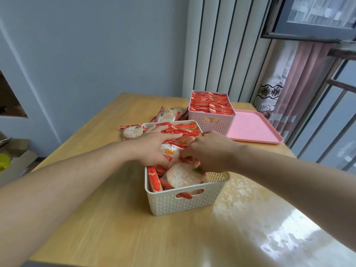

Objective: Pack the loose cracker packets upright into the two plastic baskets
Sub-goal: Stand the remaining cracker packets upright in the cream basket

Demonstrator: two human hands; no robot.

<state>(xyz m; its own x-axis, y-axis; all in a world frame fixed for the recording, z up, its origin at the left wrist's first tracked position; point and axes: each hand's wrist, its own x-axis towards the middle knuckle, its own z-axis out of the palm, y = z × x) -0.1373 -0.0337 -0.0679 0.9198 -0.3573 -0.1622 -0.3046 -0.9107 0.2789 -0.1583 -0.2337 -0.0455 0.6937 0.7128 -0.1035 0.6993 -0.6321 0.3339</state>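
Both grips work inside the cream basket [185,201]: left hand [154,145] spread flat across upright packets [179,130], right hand [210,151] pinching one packet [171,154].

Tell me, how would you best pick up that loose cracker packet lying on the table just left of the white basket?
The loose packet lies flat, so come from above and pinch its crimped left end seal. That edge faces open table, while its right end is against the white basket.
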